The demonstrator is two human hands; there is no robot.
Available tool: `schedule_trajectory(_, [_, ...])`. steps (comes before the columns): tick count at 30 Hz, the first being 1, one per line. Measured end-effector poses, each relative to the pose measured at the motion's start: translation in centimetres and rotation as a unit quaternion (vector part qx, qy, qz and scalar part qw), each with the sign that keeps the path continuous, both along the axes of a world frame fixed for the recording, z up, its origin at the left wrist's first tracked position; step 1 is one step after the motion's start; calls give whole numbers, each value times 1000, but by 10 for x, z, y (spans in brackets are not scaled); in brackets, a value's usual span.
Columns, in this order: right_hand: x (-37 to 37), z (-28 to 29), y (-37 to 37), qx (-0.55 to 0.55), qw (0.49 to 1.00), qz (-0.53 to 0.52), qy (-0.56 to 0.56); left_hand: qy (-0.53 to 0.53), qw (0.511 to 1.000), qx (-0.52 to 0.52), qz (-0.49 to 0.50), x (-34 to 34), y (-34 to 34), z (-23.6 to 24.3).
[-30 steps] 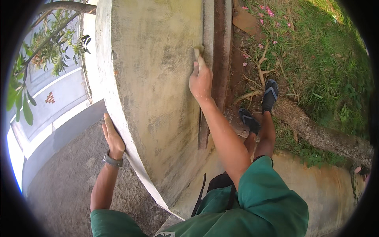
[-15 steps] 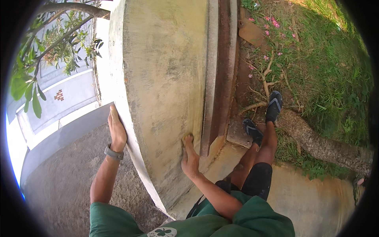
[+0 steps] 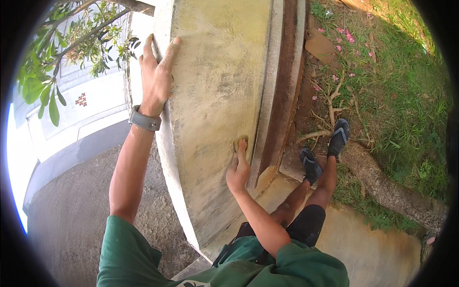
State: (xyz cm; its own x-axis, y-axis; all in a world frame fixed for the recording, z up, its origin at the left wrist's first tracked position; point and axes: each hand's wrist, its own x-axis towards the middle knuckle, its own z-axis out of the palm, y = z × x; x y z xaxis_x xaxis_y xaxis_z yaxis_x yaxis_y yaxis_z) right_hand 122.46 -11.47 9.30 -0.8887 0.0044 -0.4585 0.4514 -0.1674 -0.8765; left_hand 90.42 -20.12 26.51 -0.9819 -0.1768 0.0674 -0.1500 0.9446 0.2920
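Note:
A yellowish, stained plaster wall (image 3: pixel 217 62) fills the middle of the view, with a white edge (image 3: pixel 167 148) along its left side. My left hand (image 3: pixel 157 81), with a grey watch strap (image 3: pixel 145 118) at the wrist, lies over that edge. Its thumb and fingers are spread, and some fingertips are hidden past it. Lower down, my right hand (image 3: pixel 238 174) is closed with its fingertips pressed to the wall face. A small dull yellowish-grey piece shows at those fingertips; its kind is too unclear to name.
Right of the wall face run a pale ledge and a reddish-brown band (image 3: pixel 285 62). My shoes (image 3: pixel 339 136) stand near dry branches (image 3: pixel 332 98) and a thick tree trunk (image 3: pixel 377 174) beside grass. Leafy branches (image 3: pixel 48 93) hang at upper left, above rough grey paving (image 3: pixel 91 191).
My left hand has moved farther along the white edge, away from me, and its fingers have spread. My right hand has shifted slightly up the wall face, still touching it.

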Motion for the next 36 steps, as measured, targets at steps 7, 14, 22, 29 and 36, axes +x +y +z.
schedule_trajectory(7, [13,62,4,-85,993,14,86,-50,993,-39,100,-9,8,4])
schedule_trajectory(14, [-2,74,13,-94,993,10,73,-39,998,-53,24,-5,2,3])
schedule_trajectory(22, [24,80,2,-91,995,-25,-19,-21,999,-39,-25,-7,2,3])
schedule_trajectory(29, [-37,29,3,-53,996,-43,-62,-25,997,-35,60,-7,2,3])
schedule_trajectory(36, [-22,16,-3,-76,995,-29,52,-26,999,-27,18,-7,-8,-1])
